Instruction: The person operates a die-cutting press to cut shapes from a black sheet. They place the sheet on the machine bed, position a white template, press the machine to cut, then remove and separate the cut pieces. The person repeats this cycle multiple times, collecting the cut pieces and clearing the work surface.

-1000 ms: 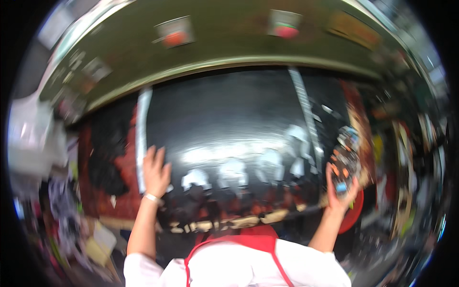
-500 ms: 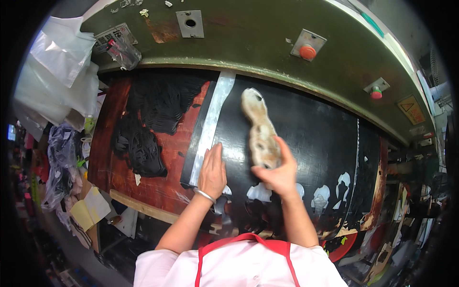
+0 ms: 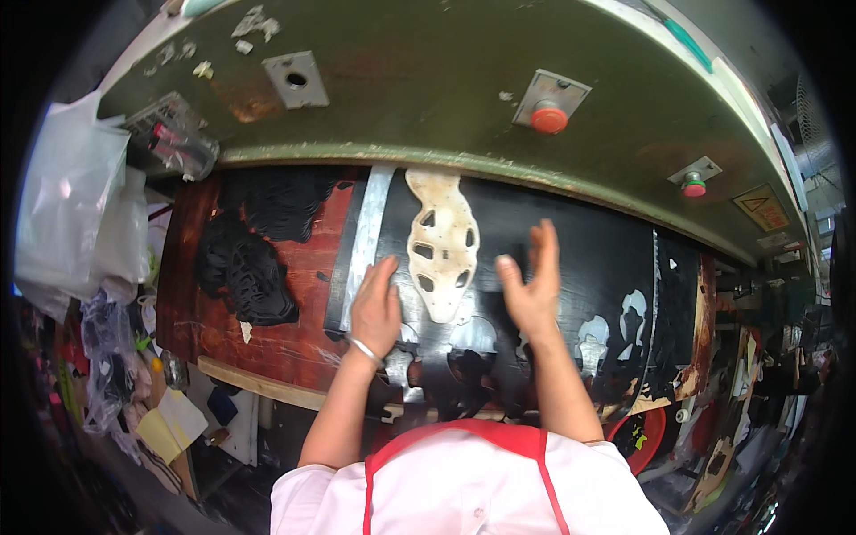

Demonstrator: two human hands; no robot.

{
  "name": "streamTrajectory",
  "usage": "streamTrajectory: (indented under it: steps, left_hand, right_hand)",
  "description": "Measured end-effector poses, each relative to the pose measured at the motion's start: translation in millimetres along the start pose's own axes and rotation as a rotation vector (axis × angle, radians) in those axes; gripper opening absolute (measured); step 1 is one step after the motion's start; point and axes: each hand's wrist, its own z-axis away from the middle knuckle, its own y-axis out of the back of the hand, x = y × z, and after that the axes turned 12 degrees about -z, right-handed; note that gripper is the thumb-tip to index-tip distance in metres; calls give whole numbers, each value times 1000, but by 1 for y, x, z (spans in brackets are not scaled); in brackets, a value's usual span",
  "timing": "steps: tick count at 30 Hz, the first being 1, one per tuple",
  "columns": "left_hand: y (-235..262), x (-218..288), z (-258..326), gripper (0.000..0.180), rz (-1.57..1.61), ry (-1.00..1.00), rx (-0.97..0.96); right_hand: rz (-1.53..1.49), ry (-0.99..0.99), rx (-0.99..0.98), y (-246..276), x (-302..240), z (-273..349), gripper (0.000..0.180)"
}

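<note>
A cream, shoe-sole-shaped cutting die with several dark openings lies on a black sheet, its far end close to the green machine beam. My right hand hovers just right of the die, open, thumb and fingers spread, holding nothing. On the left, my left hand rests open near the pale metal-coloured strip and the sheet's left part, fingers stretched forward and apart from the die. Along the sheet's near edge, cut-out shapes show a light surface through them.
A green machine beam spans the far side, with a red button and a smaller red-and-green button. Stacked black cut pieces lie on the reddish board at left. Clear plastic bags hang at far left.
The die has gone from tilted in my right hand to lying on the black sheet, farther left and toward the beam. My right hand has let go and opened. The beam appears nearer.
</note>
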Motion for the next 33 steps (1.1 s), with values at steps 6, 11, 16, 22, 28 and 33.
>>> streamTrajectory:
  steps: [6, 11, 16, 22, 28, 33]
  left_hand:
    - [26, -13, -10, 22, -171, 152, 176]
    - [-4, -13, -16, 23, -341, 304, -93]
    - [-39, -24, -51, 26, -405, 272, 54]
    - [-34, -27, -51, 27, -385, 318, 37]
    - [-32, -31, -28, 26, -269, 257, 128]
    - [-26, -32, 0, 30, -192, 345, 40]
  right_hand:
    - [61, 59, 489, 140, 12, -98, 70]
    - [530, 215, 631, 170, 12, -177, 94]
    - [489, 273, 642, 164, 32, -177, 98]
    - [753, 210, 462, 219, 63, -131, 90]
    - [279, -392, 610, 270, 139, -15, 34]
    - [221, -324, 557, 294, 165, 31, 32]
